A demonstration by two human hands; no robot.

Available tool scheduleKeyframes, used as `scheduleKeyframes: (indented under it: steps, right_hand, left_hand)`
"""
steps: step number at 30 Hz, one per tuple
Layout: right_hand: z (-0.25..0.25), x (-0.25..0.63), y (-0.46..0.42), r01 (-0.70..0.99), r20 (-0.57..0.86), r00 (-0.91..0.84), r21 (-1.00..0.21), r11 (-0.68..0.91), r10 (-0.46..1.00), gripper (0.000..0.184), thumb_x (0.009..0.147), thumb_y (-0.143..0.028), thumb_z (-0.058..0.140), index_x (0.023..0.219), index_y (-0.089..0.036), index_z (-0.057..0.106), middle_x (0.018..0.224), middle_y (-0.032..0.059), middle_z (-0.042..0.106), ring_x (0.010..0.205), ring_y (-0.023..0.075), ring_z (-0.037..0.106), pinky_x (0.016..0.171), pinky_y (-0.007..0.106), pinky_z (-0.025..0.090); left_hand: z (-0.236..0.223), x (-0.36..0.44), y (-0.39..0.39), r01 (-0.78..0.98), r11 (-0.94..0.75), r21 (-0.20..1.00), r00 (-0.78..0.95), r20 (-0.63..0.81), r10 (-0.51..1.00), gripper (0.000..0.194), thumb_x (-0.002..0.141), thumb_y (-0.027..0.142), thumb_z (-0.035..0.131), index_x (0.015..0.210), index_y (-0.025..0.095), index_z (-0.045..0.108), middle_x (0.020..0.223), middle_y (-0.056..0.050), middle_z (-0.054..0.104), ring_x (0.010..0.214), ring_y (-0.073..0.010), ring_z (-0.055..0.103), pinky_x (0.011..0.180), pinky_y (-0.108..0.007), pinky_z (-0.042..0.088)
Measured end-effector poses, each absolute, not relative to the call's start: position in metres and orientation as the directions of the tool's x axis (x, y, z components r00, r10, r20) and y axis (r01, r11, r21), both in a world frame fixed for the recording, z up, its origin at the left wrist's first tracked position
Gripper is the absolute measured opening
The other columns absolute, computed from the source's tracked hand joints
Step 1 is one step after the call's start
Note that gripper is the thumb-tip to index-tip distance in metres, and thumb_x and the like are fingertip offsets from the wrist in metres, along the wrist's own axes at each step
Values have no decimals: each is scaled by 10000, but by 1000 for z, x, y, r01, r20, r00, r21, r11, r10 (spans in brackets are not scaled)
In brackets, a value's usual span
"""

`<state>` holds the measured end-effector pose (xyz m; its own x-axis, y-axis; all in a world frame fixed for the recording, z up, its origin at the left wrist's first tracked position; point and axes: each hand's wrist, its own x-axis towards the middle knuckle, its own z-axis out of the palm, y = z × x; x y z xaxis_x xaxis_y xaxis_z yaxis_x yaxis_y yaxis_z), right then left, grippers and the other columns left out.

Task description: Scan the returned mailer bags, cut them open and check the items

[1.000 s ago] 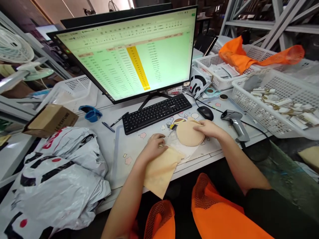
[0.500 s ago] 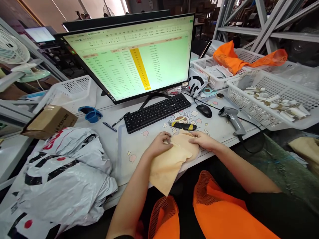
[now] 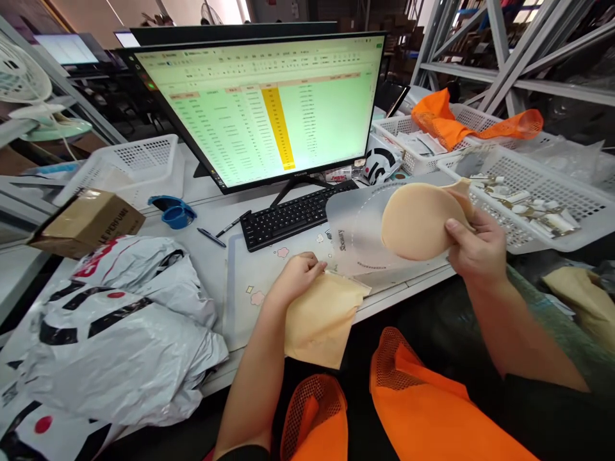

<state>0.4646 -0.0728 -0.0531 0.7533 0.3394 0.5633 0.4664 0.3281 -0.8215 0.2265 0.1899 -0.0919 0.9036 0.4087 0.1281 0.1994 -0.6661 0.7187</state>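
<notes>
My left hand (image 3: 298,276) is closed on the top edge of a yellow paper envelope (image 3: 319,323), which hangs over the desk's front edge. Raised to the right, my right hand (image 3: 478,246) pinches the edge of beige round pads (image 3: 423,221) between thumb and fingers. One smooth disc faces me, and part of another shows behind it. A translucent plastic bag (image 3: 353,240) with printed lettering spreads leftward from the pads over the desk mat. Whether the pads lie inside that bag or in front of it, I cannot tell. My right fingertips are hidden behind the pads.
A keyboard (image 3: 298,214) stands under the monitor (image 3: 269,121). White printed plastic parcels (image 3: 129,339) and a cardboard box (image 3: 89,221) fill the left side, near a blue cup (image 3: 177,214) and a pen (image 3: 211,237). White baskets (image 3: 523,234) stand on the right.
My right hand has lifted the beige pads and translucent bag up and right, away from the envelope. My left hand stays on the envelope. The yellow-black knife, mouse and scanner are now covered.
</notes>
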Motion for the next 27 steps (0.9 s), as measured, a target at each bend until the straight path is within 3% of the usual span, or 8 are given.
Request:
scheduleKeyframes:
  steps: [5, 11, 18, 21, 27]
  right_hand:
    - [-67, 457, -50, 426, 531, 736, -845, 323, 419, 396, 871, -398, 754, 1236, -247, 736, 1268, 52, 720, 1195, 277, 663, 1104, 426, 500]
    - [-73, 459, -47, 295, 394, 765, -918, 266, 510, 458, 834, -402, 752, 1262, -243, 719, 1243, 51, 732, 1160, 292, 679, 1027, 435, 547]
    - [-57, 460, -47, 211, 183, 722, -977, 40, 667, 503, 750, -411, 778, 1206, -202, 740, 1154, 62, 756, 1062, 295, 704, 906, 400, 585]
    - [-49, 466, -41, 196, 149, 657, -980, 23, 739, 515, 721, -400, 797, 1190, -195, 745, 1117, 60, 762, 1014, 281, 709, 859, 371, 584]
    - [-35, 485, -26, 73, 31, 548, -997, -11, 836, 473, 609, -338, 874, 1053, -201, 787, 1021, 52, 778, 872, 238, 716, 704, 288, 580]
  left_hand:
    - [-92, 226, 190, 207, -558, 803, 893, 78, 443, 327, 820, 374, 574, 543, 203, 534, 759, -29, 610, 685, -165, 566, 683, -321, 459]
    - [-94, 228, 189, 129, -603, 787, 870, 203, 450, 246, 745, 269, 480, 518, 223, 397, 671, -12, 538, 641, -156, 506, 638, -312, 431]
    - [-98, 235, 183, 64, -674, 736, 752, 408, 517, 370, 875, 304, 438, 523, 227, 355, 677, -30, 489, 673, -167, 488, 672, -327, 410]
    - [-100, 237, 179, 61, -695, 717, 680, 480, 555, 467, 965, 381, 412, 532, 226, 332, 675, -27, 455, 676, -168, 475, 670, -330, 398]
    - [-102, 236, 180, 22, -727, 686, 545, 601, 584, 525, 1016, 474, 402, 562, 210, 420, 851, -60, 591, 831, -191, 569, 802, -361, 439]
